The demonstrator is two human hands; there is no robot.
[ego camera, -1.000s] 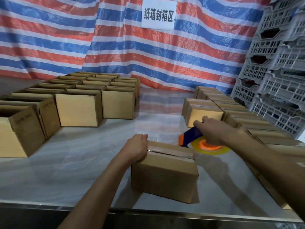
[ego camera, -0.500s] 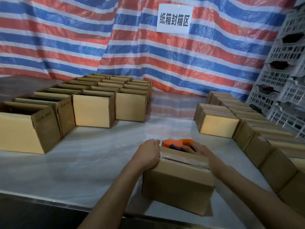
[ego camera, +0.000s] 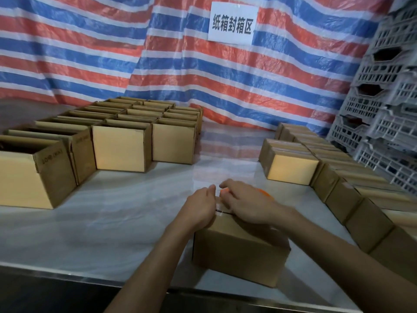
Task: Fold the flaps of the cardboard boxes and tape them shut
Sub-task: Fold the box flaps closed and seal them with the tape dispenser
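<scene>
White paper sign [ego camera: 232, 23] on the red, white and blue striped tarp [ego camera: 90, 53] reads 纸箱封箱区. One open box's side carries faint print that looks like "10号 (KK)".

Under the fingers sits the cardboard box [ego camera: 239, 251], plain brown with its flaps folded down. Glossy clear tape shows at the left end of its seam. It stands on the table [ego camera: 112, 213], near the front edge.

The right hand [ego camera: 246, 204] lies flat on top, fingers spread and straight. The left hand [ego camera: 200, 208] rests on the top left edge, fingers lightly bent, gripping nothing.

Just beyond the right fingers an orange tape dispenser [ego camera: 265, 192] peeks out, mostly hidden. Well left of the fingers stand open boxes [ego camera: 121, 150]. To their right closed boxes [ego camera: 291, 168] lie in rows, with grey crates [ego camera: 388, 109] behind them.
</scene>
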